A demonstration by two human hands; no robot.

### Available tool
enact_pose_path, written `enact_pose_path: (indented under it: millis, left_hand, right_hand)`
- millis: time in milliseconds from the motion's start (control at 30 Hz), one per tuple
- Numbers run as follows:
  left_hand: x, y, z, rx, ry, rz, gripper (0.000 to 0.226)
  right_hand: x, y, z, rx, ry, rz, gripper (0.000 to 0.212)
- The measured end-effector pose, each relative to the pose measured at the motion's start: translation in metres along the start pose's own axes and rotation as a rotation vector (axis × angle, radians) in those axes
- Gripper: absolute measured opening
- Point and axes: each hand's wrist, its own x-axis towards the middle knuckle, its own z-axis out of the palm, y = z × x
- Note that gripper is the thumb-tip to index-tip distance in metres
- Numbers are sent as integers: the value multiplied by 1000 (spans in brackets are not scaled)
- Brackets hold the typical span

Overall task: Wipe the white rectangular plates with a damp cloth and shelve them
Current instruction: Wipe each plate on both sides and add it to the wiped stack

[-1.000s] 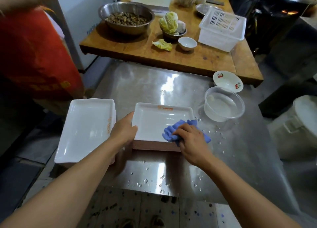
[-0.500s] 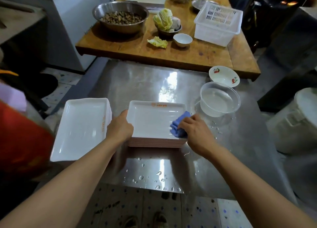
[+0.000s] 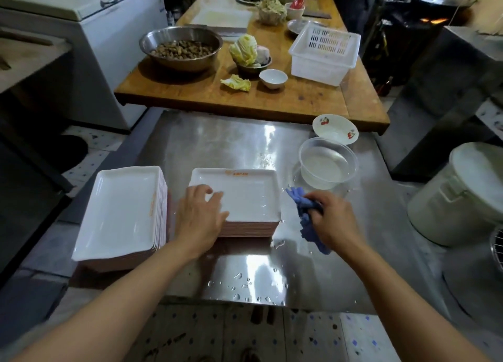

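Glossy rect. plates (image 3: pixel 245 195): left hand (image 3: pixel 200 217) flat, spread; right hand (image 3: pixel 336 221) grip bunches crumpled blue cloth (image 3: pixel 306 212).

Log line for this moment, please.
left hand: on centre plate stack | right hand: holding blue cloth off-plate | phase: wiping

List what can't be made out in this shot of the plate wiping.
- Head view: near left corner of the middle plate stack is hidden under the left hand.
- Orange print on its top plate is too small to read.
- Part of the blue cloth is hidden inside the right hand.
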Motion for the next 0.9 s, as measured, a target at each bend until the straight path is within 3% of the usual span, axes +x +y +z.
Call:
enact_pose_path:
  millis: [167, 300, 433, 500, 600, 733, 900]
  left_hand:
    - [1, 27, 2, 30, -112, 201, 17]
    - [-2, 26, 8, 45, -31, 304, 27]
    - [-6, 22, 5, -73, 17, 333, 20]
    - [-8, 20, 0, -124, 59, 339, 7]
    - [-3, 24, -17, -111, 121, 317, 20]
    - [15, 33, -47, -72, 190, 316, 13]
    - [23, 32, -84, -456, 241, 124, 16]
  right_hand:
    - [-6, 11, -3, 5, 129, 0, 24]
    - [-10, 16, -3, 44, 140, 29, 25]
    - [-17, 13, -8, 57, 156, 13, 27]
    - [-19, 11, -11, 71, 163, 12, 28]
    - [-21, 9, -11, 101, 177, 26, 28]
    - [-23, 1, -14, 173, 223, 26, 30]
    - [-24, -23, -27, 258, 295, -56, 30]
